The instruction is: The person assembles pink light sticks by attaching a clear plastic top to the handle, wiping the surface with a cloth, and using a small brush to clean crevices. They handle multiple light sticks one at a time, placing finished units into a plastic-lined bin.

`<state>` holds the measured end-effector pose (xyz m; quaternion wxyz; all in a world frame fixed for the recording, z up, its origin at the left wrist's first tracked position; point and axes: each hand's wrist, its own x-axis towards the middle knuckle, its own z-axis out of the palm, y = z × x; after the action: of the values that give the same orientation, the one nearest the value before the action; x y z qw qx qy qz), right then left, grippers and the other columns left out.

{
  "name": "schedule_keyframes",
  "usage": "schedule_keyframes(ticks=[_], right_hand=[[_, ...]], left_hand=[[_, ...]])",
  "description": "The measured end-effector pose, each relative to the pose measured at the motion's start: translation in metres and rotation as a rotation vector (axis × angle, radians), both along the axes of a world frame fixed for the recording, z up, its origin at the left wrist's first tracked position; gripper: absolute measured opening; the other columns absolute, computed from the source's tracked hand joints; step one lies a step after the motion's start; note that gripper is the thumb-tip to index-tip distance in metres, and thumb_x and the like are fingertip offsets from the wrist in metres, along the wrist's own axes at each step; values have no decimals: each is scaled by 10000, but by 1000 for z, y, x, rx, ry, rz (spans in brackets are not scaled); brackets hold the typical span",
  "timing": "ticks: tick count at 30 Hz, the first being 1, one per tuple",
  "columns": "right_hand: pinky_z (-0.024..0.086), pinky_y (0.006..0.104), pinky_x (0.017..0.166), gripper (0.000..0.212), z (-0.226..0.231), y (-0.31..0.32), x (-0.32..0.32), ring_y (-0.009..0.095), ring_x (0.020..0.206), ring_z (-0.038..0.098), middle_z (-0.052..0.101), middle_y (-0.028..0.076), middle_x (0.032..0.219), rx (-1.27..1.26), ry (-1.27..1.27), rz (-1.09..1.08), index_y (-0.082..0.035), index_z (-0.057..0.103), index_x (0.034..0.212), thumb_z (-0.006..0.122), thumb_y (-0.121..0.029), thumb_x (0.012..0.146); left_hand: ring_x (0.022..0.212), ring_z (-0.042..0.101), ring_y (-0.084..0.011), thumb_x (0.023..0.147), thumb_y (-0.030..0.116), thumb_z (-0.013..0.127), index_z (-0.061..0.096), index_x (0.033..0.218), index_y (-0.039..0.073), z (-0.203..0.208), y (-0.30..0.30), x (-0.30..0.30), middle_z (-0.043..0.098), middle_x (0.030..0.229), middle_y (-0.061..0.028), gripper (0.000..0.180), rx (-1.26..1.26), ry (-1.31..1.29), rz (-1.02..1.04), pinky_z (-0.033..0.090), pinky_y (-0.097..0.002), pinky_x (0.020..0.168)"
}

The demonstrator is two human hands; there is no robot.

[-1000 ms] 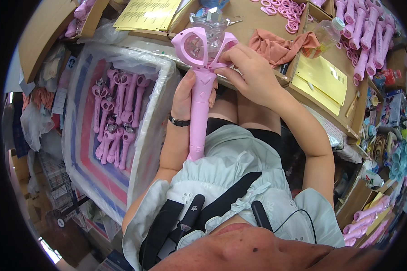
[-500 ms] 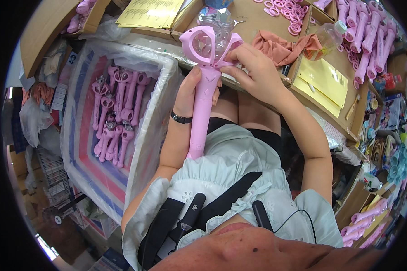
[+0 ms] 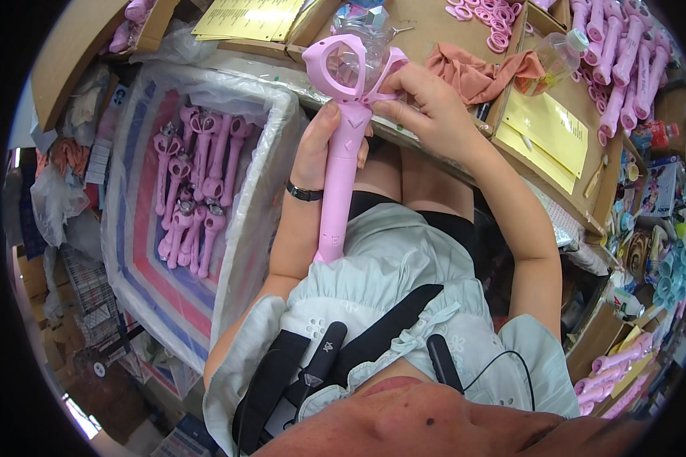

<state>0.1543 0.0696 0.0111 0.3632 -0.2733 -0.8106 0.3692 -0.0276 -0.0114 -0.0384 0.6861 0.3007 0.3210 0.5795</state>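
Note:
A pink light stick (image 3: 341, 183) stands in front of me, its lower end against my shirt. My left hand (image 3: 317, 145) is wrapped round its neck, thumb on the near side just under the head. The head has curved pink loops round a clear faceted dome (image 3: 349, 65). At its right side, the fingers of my right hand (image 3: 428, 107) are closed in a pinch on a pink curved piece (image 3: 385, 93). Whether that piece is fixed to the head I cannot tell.
At left, a plastic-lined crate (image 3: 236, 228) holds several pink light sticks (image 3: 198, 164). The cardboard-lined bench ahead carries pink rings (image 3: 495, 27), an orange cloth (image 3: 472, 75), yellow sheets (image 3: 541, 141) and a plastic bottle (image 3: 560, 57). More pink handles (image 3: 625, 57) lie at far right.
The light stick and both hands have shifted slightly up in view. My right hand keeps its pinch at the head, and my left hand keeps its hold.

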Motion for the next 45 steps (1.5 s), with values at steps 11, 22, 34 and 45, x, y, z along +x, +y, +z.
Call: schedule_keyframes(ticks=[11,22,34,45], right_hand=[[456,372,663,188,12,0,-1,295,777,570,568,112,828,145,14,39,-36,579,871,651,-198,812],[454,348,735,156,8,4,-1,275,832,567,564,120,880,174,-46,85,-13,566,924,615,-146,858],[473,392,621,157,2,-1,-5,298,747,585,574,90,789,337,-24,-53,-50,581,838,659,-177,788],[465,382,632,153,-14,-1,-6,296,747,574,578,74,801,391,47,-84,-68,583,842,661,-187,787]], left_hand=[[546,571,-181,940,465,425,506,1064,-26,8,-5,4,577,849,-145,513,5,-180,-23,479,-265,455],[569,573,-189,964,441,378,482,1141,-7,2,-3,2,572,902,-164,493,6,-180,-31,480,-270,467],[530,528,-175,975,459,318,439,1189,-33,5,-5,4,525,927,-176,550,-10,-109,14,432,-239,438],[563,564,-188,975,430,362,502,1081,-23,7,-6,6,567,867,-150,486,-35,-137,-1,464,-273,467]])
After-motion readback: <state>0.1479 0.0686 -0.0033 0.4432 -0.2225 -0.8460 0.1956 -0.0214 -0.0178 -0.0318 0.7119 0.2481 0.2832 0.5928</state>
